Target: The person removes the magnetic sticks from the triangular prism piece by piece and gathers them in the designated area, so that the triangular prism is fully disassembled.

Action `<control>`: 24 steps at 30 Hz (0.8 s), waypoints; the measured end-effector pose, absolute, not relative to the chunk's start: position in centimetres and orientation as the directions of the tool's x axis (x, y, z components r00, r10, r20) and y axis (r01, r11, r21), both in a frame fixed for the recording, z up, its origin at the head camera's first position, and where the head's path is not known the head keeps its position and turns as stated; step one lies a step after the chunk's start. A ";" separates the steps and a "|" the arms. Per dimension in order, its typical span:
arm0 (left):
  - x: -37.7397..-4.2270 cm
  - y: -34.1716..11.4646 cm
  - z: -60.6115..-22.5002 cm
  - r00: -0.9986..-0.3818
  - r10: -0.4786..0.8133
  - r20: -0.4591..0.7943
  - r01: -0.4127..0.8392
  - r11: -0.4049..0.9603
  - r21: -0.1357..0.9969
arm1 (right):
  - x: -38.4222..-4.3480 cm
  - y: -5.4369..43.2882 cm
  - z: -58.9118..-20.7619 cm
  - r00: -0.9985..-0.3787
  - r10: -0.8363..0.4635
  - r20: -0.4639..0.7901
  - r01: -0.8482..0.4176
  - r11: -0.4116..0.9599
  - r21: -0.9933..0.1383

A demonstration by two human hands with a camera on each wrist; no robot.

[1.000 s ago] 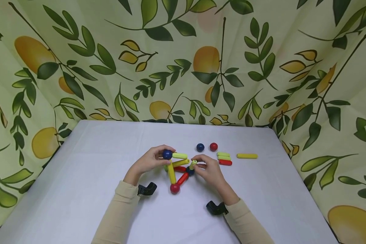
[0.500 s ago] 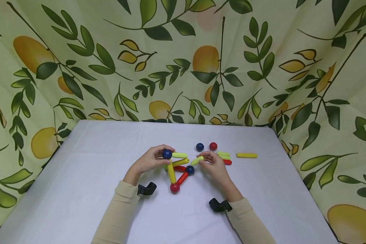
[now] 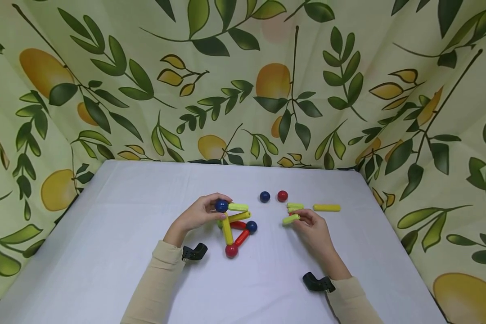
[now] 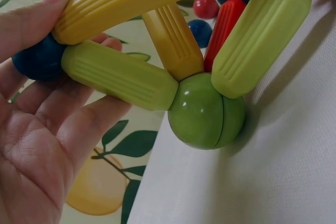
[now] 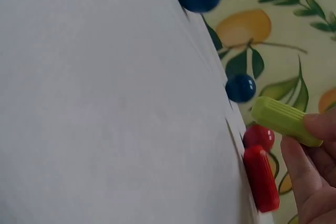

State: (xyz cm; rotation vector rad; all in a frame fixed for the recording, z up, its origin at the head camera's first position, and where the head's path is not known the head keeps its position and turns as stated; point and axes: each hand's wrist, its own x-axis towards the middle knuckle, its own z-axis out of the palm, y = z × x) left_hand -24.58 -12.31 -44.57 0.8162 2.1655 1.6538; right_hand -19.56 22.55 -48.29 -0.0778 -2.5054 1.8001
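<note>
My left hand (image 3: 194,217) grips a dark blue ball (image 3: 221,205) at the raised corner of a magnetic rod-and-ball structure. A yellow rod (image 3: 227,230) slopes from that ball down to a red ball (image 3: 231,250) on the table, and a light green rod (image 3: 238,207) sticks out to its right. Red rods (image 3: 241,237) meet at another blue ball (image 3: 251,227). In the left wrist view, a green ball (image 4: 202,111) joins several rods at the base. To the right, my right hand (image 3: 315,228) pinches a loose light green rod (image 3: 290,219), held apart from the structure.
Behind the structure lie a loose blue ball (image 3: 265,196) and a red ball (image 3: 282,195). Light green rods (image 3: 295,205) and a red rod (image 5: 261,179) lie beside my right hand, partly hidden by it. A yellow rod (image 3: 326,208) rests farther right on the white-covered table (image 3: 146,189).
My right hand has pulled the light green rod off the structure's blue ball and carried it right, toward the loose rods. My left hand keeps its hold in the same place.
</note>
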 end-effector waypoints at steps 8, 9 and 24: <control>-24.6 -12.3 -44.5 -0.797 0.596 0.095 0.251 0.183 0.951 | -19.3 24.2 -49.4 -0.987 0.125 0.101 -0.016 0.551 -0.834; -24.6 -12.3 -44.5 -0.798 0.595 0.095 0.251 0.185 0.950 | -19.3 24.3 -49.5 -0.985 0.128 0.113 -0.020 0.572 -0.820; -24.5 -12.3 -44.4 -0.797 0.597 0.090 0.249 0.189 0.950 | -19.2 24.8 -50.7 -0.944 0.096 0.316 -0.126 0.780 -0.613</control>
